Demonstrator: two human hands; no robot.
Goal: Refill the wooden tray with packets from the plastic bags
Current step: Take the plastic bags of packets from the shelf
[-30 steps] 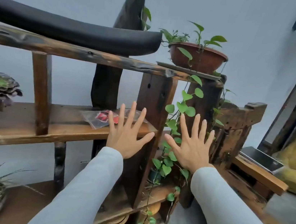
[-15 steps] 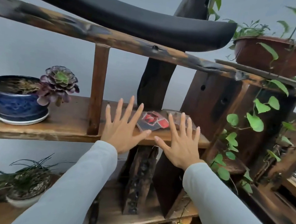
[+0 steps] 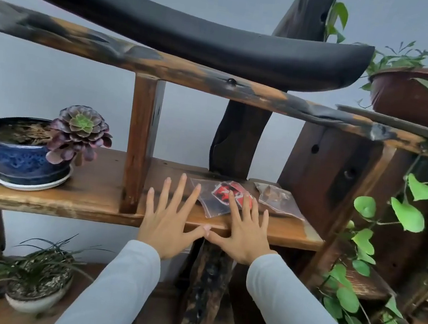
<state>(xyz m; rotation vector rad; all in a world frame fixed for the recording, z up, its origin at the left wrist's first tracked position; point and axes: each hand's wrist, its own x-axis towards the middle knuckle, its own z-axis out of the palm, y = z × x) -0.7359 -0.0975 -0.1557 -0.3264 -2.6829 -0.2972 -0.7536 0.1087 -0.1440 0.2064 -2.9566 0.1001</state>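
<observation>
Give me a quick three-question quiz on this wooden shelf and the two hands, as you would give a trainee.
1. What grows in the blue pot?
A. a purple-green succulent
B. a cactus
C. a tomato plant
2. True or false: the left hand and the right hand both have straight, spread fingers.
3. Fill in: besides the bag of red packets, ___ more plastic bag lies on the shelf.

Key:
1. A
2. True
3. One, the bag with brown contents, to the right of the first.
</observation>
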